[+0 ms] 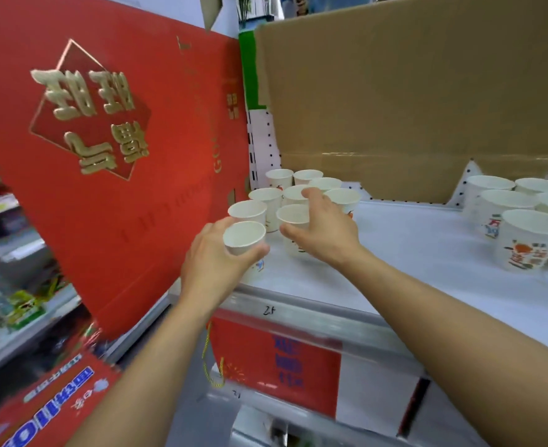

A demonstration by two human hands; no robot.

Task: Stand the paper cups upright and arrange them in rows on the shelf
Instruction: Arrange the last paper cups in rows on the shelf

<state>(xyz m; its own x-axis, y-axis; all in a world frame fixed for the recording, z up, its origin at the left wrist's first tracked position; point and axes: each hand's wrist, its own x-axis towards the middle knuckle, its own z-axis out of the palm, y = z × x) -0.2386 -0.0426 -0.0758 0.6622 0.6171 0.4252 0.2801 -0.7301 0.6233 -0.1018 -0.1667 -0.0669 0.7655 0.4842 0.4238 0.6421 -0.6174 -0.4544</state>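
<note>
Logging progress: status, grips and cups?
Left grip holds front cup, upright, at shelf edge. Right grip holds neighbouring cup. Red box crowds left side.

We saw a flat white shelf board (427, 253) with a clear plastic label strip (314, 314) along its front edge. Toward its left rear stood a cluster of small white paper cups (279, 179), all upright, mouths open, packed rim to rim in rough rows. The middle cup (293, 216) at the cluster's front sat between the thumb and fingers of the right hand (327, 227). The nearest cup (244, 237) was gripped by the left hand (211, 262) at the front edge, and we could not tell whether it touched the board. Well apart, on the right, stood wider printed white paper cups (530, 240), also upright. A brown cardboard sheet (411, 101) stood along the back.
</note>
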